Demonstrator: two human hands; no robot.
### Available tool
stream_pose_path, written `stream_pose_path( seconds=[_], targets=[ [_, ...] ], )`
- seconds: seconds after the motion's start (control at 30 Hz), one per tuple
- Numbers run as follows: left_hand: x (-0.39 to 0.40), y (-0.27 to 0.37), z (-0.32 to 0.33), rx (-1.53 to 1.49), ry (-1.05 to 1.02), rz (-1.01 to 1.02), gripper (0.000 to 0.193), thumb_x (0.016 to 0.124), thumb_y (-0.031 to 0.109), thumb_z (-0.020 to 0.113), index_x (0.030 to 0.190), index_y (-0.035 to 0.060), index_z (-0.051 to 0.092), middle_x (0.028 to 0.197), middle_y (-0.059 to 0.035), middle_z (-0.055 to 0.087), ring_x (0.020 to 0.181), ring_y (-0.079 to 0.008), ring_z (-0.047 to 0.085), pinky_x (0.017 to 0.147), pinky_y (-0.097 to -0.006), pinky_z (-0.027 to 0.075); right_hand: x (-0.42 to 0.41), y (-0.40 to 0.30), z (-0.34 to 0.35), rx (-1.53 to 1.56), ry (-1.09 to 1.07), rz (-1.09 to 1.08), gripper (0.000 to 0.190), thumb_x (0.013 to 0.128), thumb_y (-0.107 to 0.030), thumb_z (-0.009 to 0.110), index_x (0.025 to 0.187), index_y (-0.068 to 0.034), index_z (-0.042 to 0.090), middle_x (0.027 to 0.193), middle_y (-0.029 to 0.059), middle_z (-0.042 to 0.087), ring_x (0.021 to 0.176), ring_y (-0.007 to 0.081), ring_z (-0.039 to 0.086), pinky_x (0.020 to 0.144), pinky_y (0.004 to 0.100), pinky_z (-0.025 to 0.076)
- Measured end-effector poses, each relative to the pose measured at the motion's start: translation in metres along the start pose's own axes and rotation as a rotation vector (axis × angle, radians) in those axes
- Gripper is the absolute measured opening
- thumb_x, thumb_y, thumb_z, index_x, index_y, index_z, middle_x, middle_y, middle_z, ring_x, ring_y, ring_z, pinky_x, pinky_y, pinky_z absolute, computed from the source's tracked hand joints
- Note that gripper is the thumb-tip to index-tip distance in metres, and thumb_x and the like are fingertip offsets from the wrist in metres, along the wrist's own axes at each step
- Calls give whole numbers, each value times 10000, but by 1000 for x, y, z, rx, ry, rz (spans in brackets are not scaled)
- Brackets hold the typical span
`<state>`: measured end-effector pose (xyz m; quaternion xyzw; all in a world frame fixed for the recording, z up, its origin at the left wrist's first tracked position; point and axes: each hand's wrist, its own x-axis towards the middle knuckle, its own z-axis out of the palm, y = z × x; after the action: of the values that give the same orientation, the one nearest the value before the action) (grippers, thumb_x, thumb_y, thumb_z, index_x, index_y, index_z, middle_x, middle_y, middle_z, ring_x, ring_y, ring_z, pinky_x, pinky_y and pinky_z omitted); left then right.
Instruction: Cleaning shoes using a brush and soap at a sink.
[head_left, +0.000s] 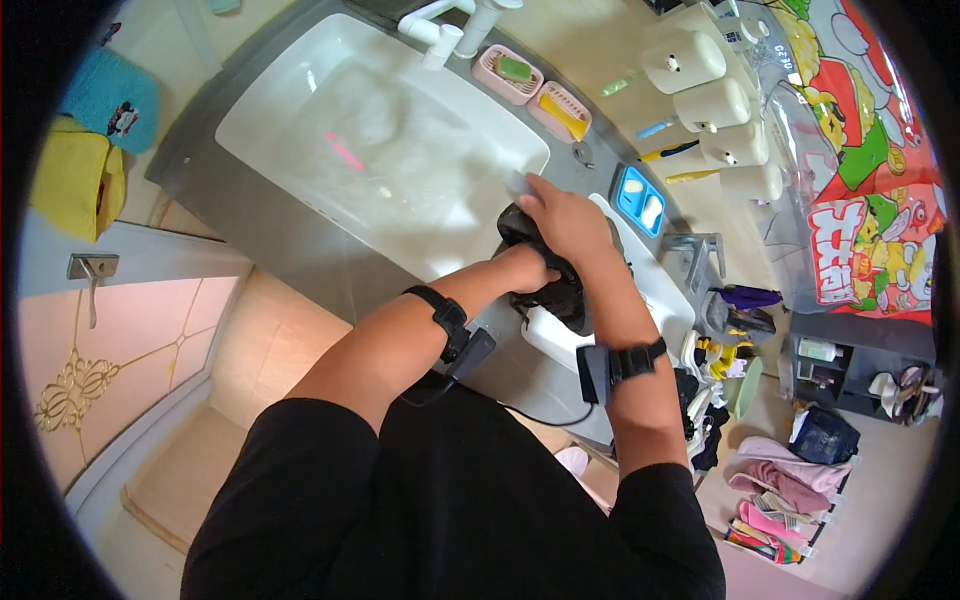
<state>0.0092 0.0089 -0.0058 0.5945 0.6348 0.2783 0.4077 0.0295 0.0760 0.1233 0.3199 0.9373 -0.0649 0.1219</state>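
Note:
A dark, wet-looking shoe (562, 309) is held over the counter strip between the large white sink (255, 112) and a smaller white basin (670, 289). My left hand (531, 270) grips it, the fingers partly hidden in its opening. Across its upper part lies my right hand (568, 223), fingers curled around a small pale object (517, 181) too blurred to name. Cloudy water (420, 161) stands in the large sink. A slim pink object (346, 153) shows in that water, left of the shoe.
A white faucet (442, 41) stands behind the large sink. Along the wall are pink soap dishes (508, 73), a blue soap dish (639, 201) and a metal tap (694, 255). White cups (686, 61) and toothbrushes hang above. A door (135, 330) is at left.

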Motion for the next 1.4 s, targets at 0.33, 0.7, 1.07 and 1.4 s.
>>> stream_pose_path(
  seconds=[0.33, 0.7, 1.07, 1.4],
  targets=[
    [-9, 12, -18, 9, -106, -70, 539, 933, 444, 545, 1198, -17, 636, 1212, -240, 621, 1138, -376, 584, 1005, -419, 435, 5, 10, -5, -39, -43, -86, 409, 974, -429, 467, 1291, -187, 554, 993, 202, 692, 935, 402, 659, 796, 510, 513],
    [-7, -2, -11, -103, -8, -41, 632, 861, 462, 650, 1211, -62, 589, 1220, -288, 595, 1136, -408, 578, 1004, -418, 439, -90, 75, 25, 295, 165, 32, 457, 970, -397, 545, 1387, -213, 506, 969, 242, 670, 907, 448, 635, 769, 502, 499],
    [0, -9, -12, -68, -91, 49, 592, 897, 401, 618, 1330, 9, 525, 1333, -264, 531, 1228, -395, 516, 1056, -425, 397, -54, 49, 15, 291, 150, 8, 453, 970, -408, 524, 1379, -216, 504, 1004, 233, 673, 919, 431, 644, 785, 493, 505],
    [4, -18, 1, -155, 40, 173, 495, 889, 318, 629, 1318, 82, 555, 1316, -188, 574, 1222, -348, 530, 1043, -411, 401, -45, 34, 7, 183, 88, -33, 463, 968, -435, 507, 1379, -223, 492, 936, 233, 678, 872, 440, 645, 756, 510, 502]
  ],
)
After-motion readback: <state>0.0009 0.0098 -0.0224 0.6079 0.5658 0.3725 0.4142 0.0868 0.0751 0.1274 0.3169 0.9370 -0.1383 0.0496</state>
